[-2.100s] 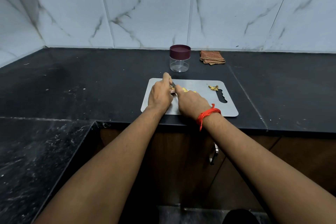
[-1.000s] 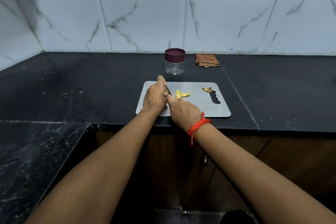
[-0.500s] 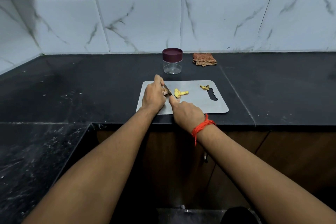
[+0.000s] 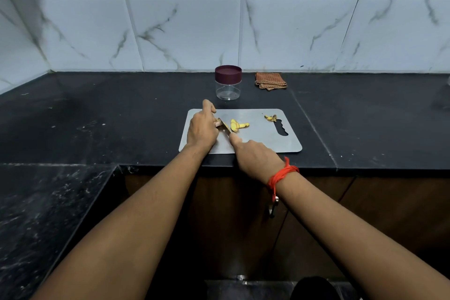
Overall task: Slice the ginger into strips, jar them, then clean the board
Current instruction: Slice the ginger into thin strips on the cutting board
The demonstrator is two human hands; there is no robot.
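A steel cutting board [image 4: 263, 140] lies near the counter's front edge. On it is a small heap of yellow ginger slices [image 4: 238, 126], with a few peel scraps [image 4: 270, 118] by the board's handle slot. My left hand [image 4: 201, 129] is curled on the board's left part and pinches a ginger piece, mostly hidden under its fingers. My right hand [image 4: 255, 156] grips the knife [image 4: 225, 128], forefinger stretched along the blade's back; the blade lies against the left fingertips, just left of the slices. A clear jar [image 4: 228, 86] with a maroon lid on stands behind the board.
A folded brown checked cloth [image 4: 270, 81] lies at the wall, right of the jar. The black counter [image 4: 97, 117] runs left and right of the board and turns into a lower slab at the left front. A cupboard handle [image 4: 272, 209] hangs below the edge.
My right hand has drawn back toward the front edge with the knife, uncovering the cut yellow slices. The left hand stays on the ginger piece.
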